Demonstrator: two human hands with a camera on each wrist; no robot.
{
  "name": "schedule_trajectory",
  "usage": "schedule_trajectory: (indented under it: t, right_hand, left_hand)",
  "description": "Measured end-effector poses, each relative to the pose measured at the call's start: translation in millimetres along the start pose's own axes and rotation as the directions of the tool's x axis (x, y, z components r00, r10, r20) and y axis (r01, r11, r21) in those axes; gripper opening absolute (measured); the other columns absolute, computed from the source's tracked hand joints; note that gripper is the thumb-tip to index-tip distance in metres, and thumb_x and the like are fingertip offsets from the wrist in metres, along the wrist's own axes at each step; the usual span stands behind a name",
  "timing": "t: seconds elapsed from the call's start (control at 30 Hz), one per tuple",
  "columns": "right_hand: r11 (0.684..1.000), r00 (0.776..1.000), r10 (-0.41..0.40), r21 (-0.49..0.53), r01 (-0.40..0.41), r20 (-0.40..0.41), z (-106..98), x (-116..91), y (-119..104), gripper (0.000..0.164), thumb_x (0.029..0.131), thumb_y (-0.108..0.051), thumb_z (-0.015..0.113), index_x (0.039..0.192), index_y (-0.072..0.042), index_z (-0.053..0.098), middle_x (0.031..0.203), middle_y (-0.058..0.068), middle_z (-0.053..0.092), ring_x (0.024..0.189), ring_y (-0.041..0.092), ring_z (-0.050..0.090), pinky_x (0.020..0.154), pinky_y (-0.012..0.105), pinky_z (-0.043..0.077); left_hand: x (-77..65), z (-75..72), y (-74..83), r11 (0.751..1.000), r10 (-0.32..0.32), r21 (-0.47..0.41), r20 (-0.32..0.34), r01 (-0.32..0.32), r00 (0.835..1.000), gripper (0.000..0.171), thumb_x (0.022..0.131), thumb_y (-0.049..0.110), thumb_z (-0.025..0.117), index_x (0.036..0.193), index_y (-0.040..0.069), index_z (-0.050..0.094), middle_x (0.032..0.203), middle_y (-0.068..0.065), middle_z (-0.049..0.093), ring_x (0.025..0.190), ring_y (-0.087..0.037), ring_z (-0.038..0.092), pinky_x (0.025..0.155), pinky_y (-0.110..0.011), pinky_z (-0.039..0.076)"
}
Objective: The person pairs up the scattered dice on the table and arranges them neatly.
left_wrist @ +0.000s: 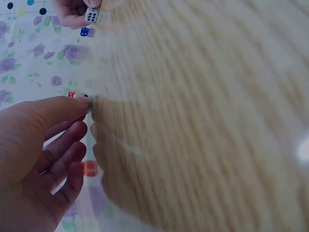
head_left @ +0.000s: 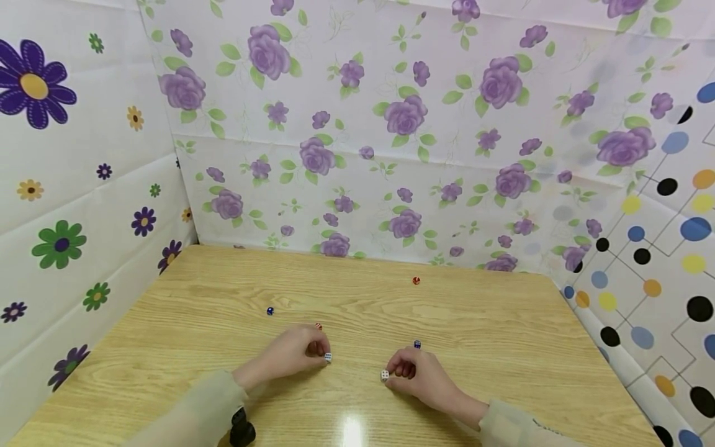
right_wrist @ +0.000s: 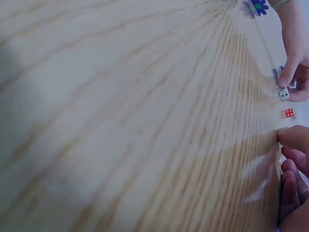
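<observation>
Between thumb and fingertips, my left hand [head_left: 296,351] pinches a small white die [head_left: 328,357] close to the table. A short way to the right, my right hand [head_left: 419,375] pinches another white die [head_left: 385,375] with four dots toward the head camera. In the right wrist view the right hand's own die is hidden, while the left hand's die [right_wrist: 284,93] shows. Just behind my left hand sits a red die [head_left: 318,326], partly covered. Just beyond the knuckles of my right hand is a blue die [head_left: 417,344].
A second blue die [head_left: 270,311] lies farther back on the left of the wooden table [head_left: 475,310]. Another red die [head_left: 416,280] lies near the table's back edge. Flowered and dotted sheets [head_left: 357,180] rise along the back and sides. A black object [head_left: 242,429] hangs at the left sleeve.
</observation>
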State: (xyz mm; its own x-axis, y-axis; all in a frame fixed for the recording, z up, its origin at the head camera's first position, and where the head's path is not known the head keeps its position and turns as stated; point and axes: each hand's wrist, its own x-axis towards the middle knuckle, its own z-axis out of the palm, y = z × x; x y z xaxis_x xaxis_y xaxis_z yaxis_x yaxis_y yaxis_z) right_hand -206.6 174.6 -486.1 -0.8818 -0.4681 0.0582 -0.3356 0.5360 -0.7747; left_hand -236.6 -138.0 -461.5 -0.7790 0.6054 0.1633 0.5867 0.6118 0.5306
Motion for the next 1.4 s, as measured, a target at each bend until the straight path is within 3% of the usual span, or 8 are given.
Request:
schedule_trajectory:
  t: [0.3,0.67,1.0,1.4]
  right_hand:
    - [1.0,1.0,0.015,-0.009,-0.015,-0.003,1,0,0,0.012,0.084,-0.027,0.078,0.092,-0.022,0.07,0.085,-0.006,0.064,0.072,0.003,0.053,0.065,0.02,0.047]
    - [1.0,1.0,0.021,-0.012,-0.021,-0.013,1,1,0,0.012,0.084,-0.028,0.079,0.091,-0.022,0.07,0.085,-0.006,0.064,0.073,0.002,0.053,0.065,0.02,0.047]
    - [1.0,1.0,0.012,-0.008,-0.012,-0.012,2,1,0,0.011,0.084,-0.028,0.078,0.09,-0.023,0.071,0.085,-0.006,0.065,0.072,0.002,0.055,0.065,0.02,0.048]
    - [1.0,1.0,0.004,-0.018,-0.005,-0.028,3,1,1,0.012,0.083,-0.028,0.079,0.089,-0.023,0.071,0.083,-0.008,0.064,0.071,0.002,0.054,0.064,0.02,0.047]
  left_hand:
    - [7.7,11.8,9.8,1.0,0.013,0.02,0.03,-0.014,0.999,0.008,0.086,0.021,0.077,0.088,0.019,0.069,0.085,0.007,0.065,0.075,-0.003,0.056,0.068,-0.017,0.046]
    - [16.7,28.2,23.4,0.994,-0.004,-0.11,0.064,0.011,0.998,0.007,0.085,0.02,0.078,0.085,0.02,0.071,0.081,0.01,0.064,0.072,0.001,0.054,0.066,-0.015,0.046]
    - [23.0,43.6,37.6,0.993,0.038,-0.112,0.013,-0.036,0.999,0.008,0.084,0.018,0.078,0.087,0.015,0.071,0.082,0.005,0.066,0.072,0.002,0.055,0.067,-0.013,0.047]
    - [27.5,50.6,45.2,0.991,0.028,-0.133,0.001,-0.027,1.0,0.009,0.083,0.015,0.079,0.085,0.014,0.07,0.081,0.004,0.065,0.072,0.0,0.054,0.067,-0.013,0.046]
